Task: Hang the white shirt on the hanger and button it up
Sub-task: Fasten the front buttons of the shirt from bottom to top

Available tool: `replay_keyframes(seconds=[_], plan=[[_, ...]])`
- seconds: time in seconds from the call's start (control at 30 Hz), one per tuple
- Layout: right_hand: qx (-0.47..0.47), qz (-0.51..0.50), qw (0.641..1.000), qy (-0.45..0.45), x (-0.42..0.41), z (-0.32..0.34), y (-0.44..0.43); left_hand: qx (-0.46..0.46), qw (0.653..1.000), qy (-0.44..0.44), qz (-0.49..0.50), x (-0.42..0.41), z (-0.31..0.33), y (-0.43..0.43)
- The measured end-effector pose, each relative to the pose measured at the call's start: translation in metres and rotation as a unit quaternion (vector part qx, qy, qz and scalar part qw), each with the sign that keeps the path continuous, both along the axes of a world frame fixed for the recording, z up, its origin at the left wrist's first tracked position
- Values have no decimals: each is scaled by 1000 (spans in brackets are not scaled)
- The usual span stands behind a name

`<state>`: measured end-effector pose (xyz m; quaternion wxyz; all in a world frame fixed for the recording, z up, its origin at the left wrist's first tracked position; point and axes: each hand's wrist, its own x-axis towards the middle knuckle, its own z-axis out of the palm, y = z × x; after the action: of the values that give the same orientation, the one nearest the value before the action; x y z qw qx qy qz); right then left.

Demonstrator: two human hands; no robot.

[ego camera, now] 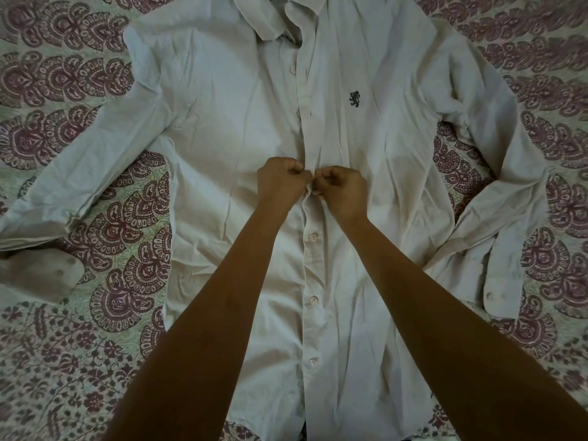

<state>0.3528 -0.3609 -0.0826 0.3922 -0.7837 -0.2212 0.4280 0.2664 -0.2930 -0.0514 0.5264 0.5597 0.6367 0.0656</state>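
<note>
1. White shirt (pixel 222 128) spread flat, front up, on patterned bedspread (pixel 105 224); collar at far edge, sleeves thrown out to both sides.
2. No hanger in view.
3. Left hand (pixel 280 183) and right hand (pixel 342 192) curled tight, fingertips meeting and pinching the placket (pixel 310 265) mid-chest.
4. Three buttons below the hands look fastened; upper button (pixel 292 70) open.
5. Probably light, limp, easily creased; best taken by the stiffer placket edge beside each buttonhole.
</note>
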Motion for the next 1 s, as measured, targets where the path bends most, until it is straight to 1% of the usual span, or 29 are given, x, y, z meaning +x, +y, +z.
replay_keyframes(seconds=[0.1,0.13,0.23,0.33,0.4,0.6,0.73,0.8,0.9,1.0], plan=[[-1,6,999,-49,-4,3,0,-15,1000,-9,22,1,1,-1],[-3,7,999,-50,-5,3,0,-19,999,-12,34,1,0,0],[3,1,1000,-24,-4,1,-2,-60,993,-56,82,-2,-5,0],[5,-6,1000,-13,-5,2,-4,-135,971,-129,146,-5,-5,-5],[9,-10,1000,-9,-6,3,-5,-145,966,-142,162,-4,-4,-6],[25,-3,1000,-1,-6,4,-10,-116,976,-100,156,0,-6,-5],[57,-35,996,50,-9,8,-18,-103,983,-84,130,-1,-7,-3],[68,-42,996,47,-11,8,-19,-97,986,-71,120,-1,-7,-2],[59,-28,998,-8,-15,7,-14,-81,990,-52,106,-1,-5,-1],[41,5,994,-106,-17,9,-12,-69,993,-32,95,1,-4,-2]])
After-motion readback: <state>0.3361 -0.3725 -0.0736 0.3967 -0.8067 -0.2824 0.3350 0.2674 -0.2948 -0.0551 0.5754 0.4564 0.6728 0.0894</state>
